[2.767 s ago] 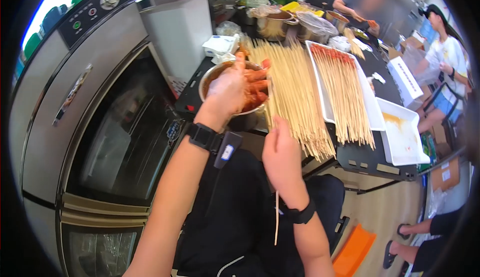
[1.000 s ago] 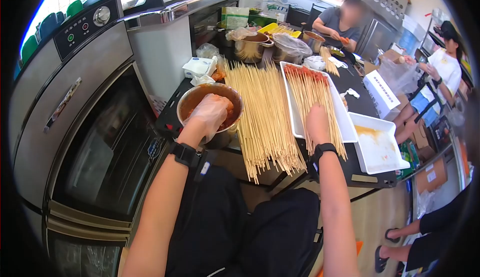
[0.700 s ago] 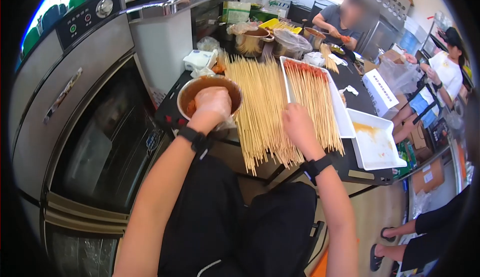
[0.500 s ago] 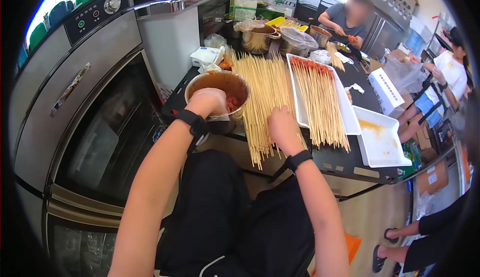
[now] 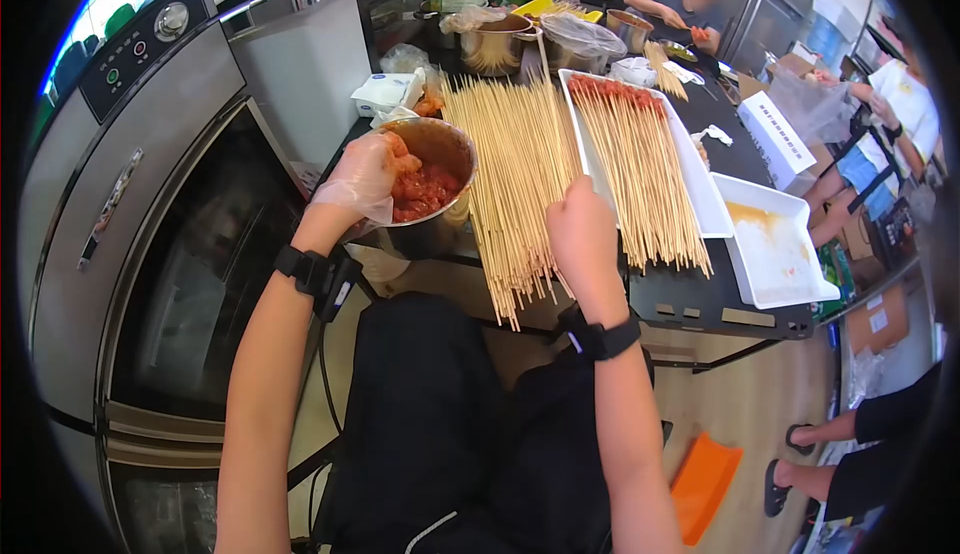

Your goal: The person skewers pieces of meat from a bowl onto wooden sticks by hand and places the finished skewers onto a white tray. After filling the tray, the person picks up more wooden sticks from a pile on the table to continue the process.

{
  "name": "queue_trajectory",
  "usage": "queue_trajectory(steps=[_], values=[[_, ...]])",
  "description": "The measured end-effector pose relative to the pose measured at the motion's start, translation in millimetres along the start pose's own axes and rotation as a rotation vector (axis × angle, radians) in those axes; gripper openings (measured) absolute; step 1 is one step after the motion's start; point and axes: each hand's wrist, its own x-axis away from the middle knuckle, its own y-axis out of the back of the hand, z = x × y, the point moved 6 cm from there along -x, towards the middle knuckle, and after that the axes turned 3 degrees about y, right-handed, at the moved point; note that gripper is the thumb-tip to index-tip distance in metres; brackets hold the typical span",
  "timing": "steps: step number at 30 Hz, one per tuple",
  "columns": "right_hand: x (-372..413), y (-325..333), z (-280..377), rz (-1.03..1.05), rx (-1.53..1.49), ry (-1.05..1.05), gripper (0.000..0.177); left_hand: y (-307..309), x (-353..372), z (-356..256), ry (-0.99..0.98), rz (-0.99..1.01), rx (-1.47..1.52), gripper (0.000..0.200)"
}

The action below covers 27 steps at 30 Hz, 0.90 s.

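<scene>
My left hand (image 5: pixel 362 176), in a clear plastic glove smeared with red sauce, is raised at the left rim of a metal pot (image 5: pixel 462 144). Its curled fingers appear closed on a lump of red marinated meat, mostly hidden by the glove. More red meat (image 5: pixel 428 192) lies inside the pot. My bare right hand (image 5: pixel 583 236) is closed over the right edge of a broad bundle of bamboo skewers (image 5: pixel 510 174). A thin bamboo skewer (image 5: pixel 543 59) seems to point up and away from that fist.
Right of the bundle, a white tray (image 5: pixel 712 219) holds skewers tipped with red meat. Another white tray (image 5: pixel 800 279) has orange liquid in it. Lidded pots and a tissue pack (image 5: pixel 388 91) stand behind. An oven (image 5: pixel 190 264) is at left. A co-worker (image 5: pixel 680 4) sits across the table.
My left hand has come up out of the pot's middle to its left rim, uncovering the meat. My right hand has risen slightly from the skewers and closed into a fist. The view has shifted.
</scene>
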Motion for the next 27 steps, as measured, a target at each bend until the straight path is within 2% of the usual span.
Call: queue_trajectory(steps=[1, 2, 3, 4, 5, 6, 7, 9, 10, 11, 13, 14, 16, 18, 20, 21, 23, 25, 27], values=[[5.1, 7.3, -2.5, -0.066, -0.142, -0.002, 0.018, 3.2, 0.8, -5.8, 0.006, 0.001, 0.002, 0.012], [11.0, 13.1, -4.4, -0.129, -0.286, -0.005, 0.018, 2.1, 1.8, -7.6, 0.121, 0.055, 0.145, 0.017], [16.3, 15.7, -2.5, -0.119, -0.291, -0.003, 0.018, -2.0, 3.8, -5.5, 0.238, 0.107, 0.285, 0.022], [23.0, 23.2, -3.4, -0.225, -0.522, -0.026, 0.019, -4.4, 2.7, -1.3, 0.251, 0.108, 0.28, 0.022], [29.2, 25.7, -7.2, -0.326, -0.755, -0.052, 0.021, -6.0, -0.7, 0.7, 0.181, 0.114, 0.246, 0.025], [28.9, 15.1, -11.2, -0.241, -0.887, -0.099, 0.025, -5.2, -0.6, -0.8, 0.11, 0.12, 0.212, 0.027], [34.1, 12.2, -10.0, -0.23, -0.894, -0.093, 0.025, -4.0, 1.8, 0.8, 0.122, 0.114, 0.207, 0.027], [46.7, 5.5, -6.0, -0.1, -1.345, -0.204, 0.022, -0.6, 1.4, -1.2, 0.184, 0.076, 0.374, 0.028], [49.9, 7.4, 3.3, -0.111, -1.386, -0.082, 0.022, 1.2, 0.1, -6.0, 0.08, 0.06, 0.229, 0.026], [50.7, 6.3, 9.3, -0.155, -1.266, -0.005, 0.025, 1.8, -0.8, -6.4, 0.06, 0.056, 0.246, 0.026], [56.3, 6.3, 17.4, -0.1, -1.443, -0.06, 0.026, 2.5, -0.2, -13.9, -0.012, 0.054, 0.018, 0.024], [58.0, 11.7, 14.7, -0.119, -1.438, -0.056, 0.026, 4.4, 2.1, -18.7, -0.002, 0.087, 0.075, 0.022], [65.5, 3.7, 19.7, 0.05, -1.682, -0.132, 0.026, 2.6, -1.1, -16.2, 0.006, 0.058, 0.123, 0.022], [71.1, -3.5, 22.6, 0.1, -1.699, -0.136, 0.027, 3.1, 3.1, -8.1, 0.047, 0.029, 0.159, 0.022], [75.3, -15.9, 32.9, 0.127, -1.69, -0.193, 0.026, -6.6, 3.1, -3.4, 0.19, 0.177, 0.575, 0.023], [77.0, -18.2, 40.5, 0.158, -1.713, -0.186, 0.026, -6.4, -1.0, -2.5, 0.044, 0.146, 0.5, 0.022], [83.0, -18.2, 42.4, 0.195, -1.801, -0.309, 0.024, -9.4, 3.0, -0.8, 0.264, 0.267, 0.803, 0.023], [88.6, -16.5, 44.4, 0.27, -1.882, -0.297, 0.023, -1.3, 5.1, -9.9, 0.333, 0.304, 0.933, 0.024], [94.4, -18.6, 49.6, 0.368, -1.854, -0.26, 0.025, 0.1, 3.0, -5.3, 0.313, 0.257, 0.96, 0.027]])
